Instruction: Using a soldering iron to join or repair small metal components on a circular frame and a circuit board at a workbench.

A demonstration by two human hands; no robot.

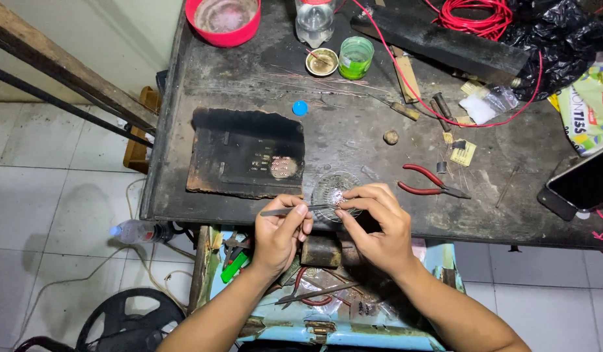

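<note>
Centrally, at worktop (353, 140) near edge: left hand (279, 231), fingers pinched on tweezers (295, 210), long axis level, tips aimed right toward small glass dish (334, 189); right hand (376, 221), fingers closed at dish rim, nearer.

A dark-screened phone (585, 182) lies at the table's right edge, below a green-white printed packet (589, 107).

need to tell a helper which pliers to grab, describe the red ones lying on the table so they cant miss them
Start at the dark worktable and go to its front right part, just right of the person's right hand. The red-handled pliers lie flat there, tips pointing right toward the black phone. They are the only tool with curved red grips lying on the tabletop; the other red things near the far edge are wire and a bowl.
</note>
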